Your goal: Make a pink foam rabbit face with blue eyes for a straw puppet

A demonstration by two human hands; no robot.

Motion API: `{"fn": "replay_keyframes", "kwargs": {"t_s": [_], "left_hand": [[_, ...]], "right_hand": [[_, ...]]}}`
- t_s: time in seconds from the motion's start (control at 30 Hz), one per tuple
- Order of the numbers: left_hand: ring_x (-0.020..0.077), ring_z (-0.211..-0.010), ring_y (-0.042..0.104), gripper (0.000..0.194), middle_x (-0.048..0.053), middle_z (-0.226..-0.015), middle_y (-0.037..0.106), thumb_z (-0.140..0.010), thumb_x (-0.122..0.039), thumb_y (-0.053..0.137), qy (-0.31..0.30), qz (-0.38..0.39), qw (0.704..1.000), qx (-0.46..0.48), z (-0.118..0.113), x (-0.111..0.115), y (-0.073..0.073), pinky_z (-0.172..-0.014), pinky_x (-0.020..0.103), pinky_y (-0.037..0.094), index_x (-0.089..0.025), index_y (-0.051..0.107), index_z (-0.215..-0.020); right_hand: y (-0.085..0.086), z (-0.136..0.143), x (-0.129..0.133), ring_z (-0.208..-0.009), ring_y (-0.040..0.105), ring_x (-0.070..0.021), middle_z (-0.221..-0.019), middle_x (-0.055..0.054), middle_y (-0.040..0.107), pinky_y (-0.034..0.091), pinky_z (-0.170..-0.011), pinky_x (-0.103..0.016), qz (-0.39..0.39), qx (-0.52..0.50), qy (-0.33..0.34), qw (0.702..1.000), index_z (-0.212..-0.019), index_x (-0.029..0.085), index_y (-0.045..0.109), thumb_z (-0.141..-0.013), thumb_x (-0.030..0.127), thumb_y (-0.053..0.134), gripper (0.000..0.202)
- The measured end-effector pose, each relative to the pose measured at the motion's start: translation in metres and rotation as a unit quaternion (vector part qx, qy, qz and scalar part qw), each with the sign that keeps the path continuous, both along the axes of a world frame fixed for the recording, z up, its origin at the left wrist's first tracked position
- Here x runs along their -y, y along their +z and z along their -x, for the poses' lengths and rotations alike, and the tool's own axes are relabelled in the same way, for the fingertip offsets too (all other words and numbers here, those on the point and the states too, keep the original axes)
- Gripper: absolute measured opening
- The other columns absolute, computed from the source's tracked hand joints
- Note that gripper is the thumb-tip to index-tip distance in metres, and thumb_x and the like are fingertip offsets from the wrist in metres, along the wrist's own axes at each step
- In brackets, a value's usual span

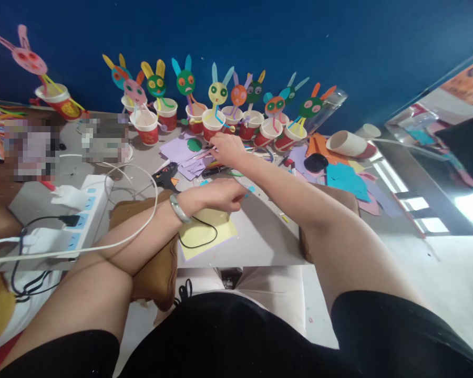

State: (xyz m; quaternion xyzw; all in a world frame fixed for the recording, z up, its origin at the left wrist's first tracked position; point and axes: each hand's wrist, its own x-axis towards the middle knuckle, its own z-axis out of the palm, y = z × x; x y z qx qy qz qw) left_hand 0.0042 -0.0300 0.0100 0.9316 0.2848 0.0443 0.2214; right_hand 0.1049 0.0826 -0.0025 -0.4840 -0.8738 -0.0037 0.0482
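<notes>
My right hand (227,150) reaches across the table to the front of a red and white paper cup (213,126) that bears a pale yellow bunny head (218,93). Its fingertips are bent down near purple paper (178,147) and thin sticks; what they hold, if anything, is too small to tell. Closer to me, my left hand (229,194), with a bangle at the wrist, hangs above yellow paper (208,231). Its fingers are curled together, and their contents cannot be made out. A black glue gun (166,176) lies left of it.
More bunny cups line the blue wall. On the left are a white power strip (84,210) and looping white cables. Brown cushions (153,262) lie under my forearms. Blue paper (347,181), orange paper and a tipped stack of cups (349,143) are at the right.
</notes>
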Motion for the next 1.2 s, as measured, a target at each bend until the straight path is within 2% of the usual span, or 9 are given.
{"fn": "replay_keyframes", "kwargs": {"t_s": [0.13,0.2,0.4,0.57,0.83,0.97,1.1,1.2], "left_hand": [[0.0137,-0.063,0.045,0.007,0.004,-0.078,0.068,-0.08,-0.018,0.062,-0.007,0.008,1.0,-0.002,0.0,0.0,0.002,-0.06,0.029,0.031,-0.016,0.068,-0.082],[0.0134,-0.062,0.043,0.006,0.004,-0.077,0.067,-0.08,-0.017,0.063,-0.007,0.01,1.0,-0.009,-0.001,0.0,0.003,-0.059,0.029,0.029,-0.015,0.069,-0.082],[0.0159,-0.064,0.049,0.013,0.007,-0.08,0.071,-0.08,-0.018,0.062,-0.001,0.007,1.0,-0.028,-0.002,-0.001,0.001,-0.06,0.03,0.03,-0.015,0.073,-0.085],[0.0163,-0.066,0.051,0.017,0.008,-0.082,0.073,-0.08,-0.019,0.062,-0.002,0.011,0.999,-0.035,-0.002,-0.001,0.001,-0.06,0.031,0.03,-0.014,0.075,-0.088],[0.0161,-0.066,0.051,0.018,0.009,-0.084,0.074,-0.083,-0.019,0.062,-0.007,0.006,0.999,-0.045,-0.002,0.001,0.007,-0.062,0.031,0.031,-0.012,0.076,-0.092],[0.0164,-0.065,0.052,0.018,0.009,-0.083,0.074,-0.083,-0.02,0.062,-0.004,0.013,0.999,-0.052,-0.002,0.002,0.009,-0.061,0.032,0.032,-0.012,0.076,-0.091],[0.0171,-0.067,0.054,0.019,0.009,-0.086,0.075,-0.083,-0.02,0.062,-0.004,0.013,0.998,-0.055,-0.002,0.001,0.007,-0.061,0.032,0.033,-0.012,0.076,-0.092],[0.0175,-0.069,0.056,0.017,0.009,-0.088,0.075,-0.083,-0.021,0.063,-0.006,0.006,0.999,-0.053,-0.002,0.0,0.006,-0.062,0.031,0.033,-0.013,0.076,-0.092]], "right_hand": [[-0.017,0.004,-0.015,-0.128,0.064,-0.0438,-0.127,-0.029,0.074,0.052,-0.103,-0.053,0.029,0.045,-0.116,0.992,-0.122,0.003,0.074,-0.097,0.024,0.055,0.038],[-0.023,0.001,-0.022,-0.13,0.062,-0.0434,-0.131,-0.029,0.072,0.052,-0.105,-0.053,0.038,0.04,-0.133,0.99,-0.127,0.003,0.072,-0.099,0.028,0.053,0.042],[-0.039,-0.01,-0.032,-0.129,0.061,-0.0392,-0.141,-0.024,0.068,0.045,-0.111,-0.053,0.034,0.008,-0.034,0.999,-0.139,0.007,0.065,-0.103,0.031,0.045,0.048],[-0.043,-0.017,-0.034,-0.122,0.06,-0.0395,-0.137,-0.024,0.067,0.043,-0.106,-0.054,0.013,-0.009,-0.002,1.0,-0.134,0.012,0.069,-0.103,0.041,0.047,0.047],[-0.031,-0.026,-0.025,-0.113,0.062,-0.0344,-0.123,-0.02,0.071,0.044,-0.097,-0.045,0.033,0.02,0.002,0.999,-0.112,0.015,0.078,-0.102,0.044,0.052,0.041],[-0.03,-0.027,-0.022,-0.101,0.066,-0.0296,-0.108,-0.017,0.077,0.046,-0.088,-0.039,0.041,0.016,-0.002,0.999,-0.102,0.013,0.081,-0.098,0.041,0.057,0.036],[-0.031,-0.025,-0.021,-0.094,0.068,-0.0278,-0.104,-0.015,0.08,0.046,-0.083,-0.037,0.018,-0.031,-0.024,0.999,-0.105,0.013,0.08,-0.095,0.032,0.057,0.032],[-0.034,-0.022,-0.019,-0.101,0.068,-0.0308,-0.11,-0.017,0.08,0.046,-0.088,-0.039,0.008,-0.037,-0.02,0.999,-0.108,0.013,0.08,-0.095,0.031,0.056,0.033]]}}
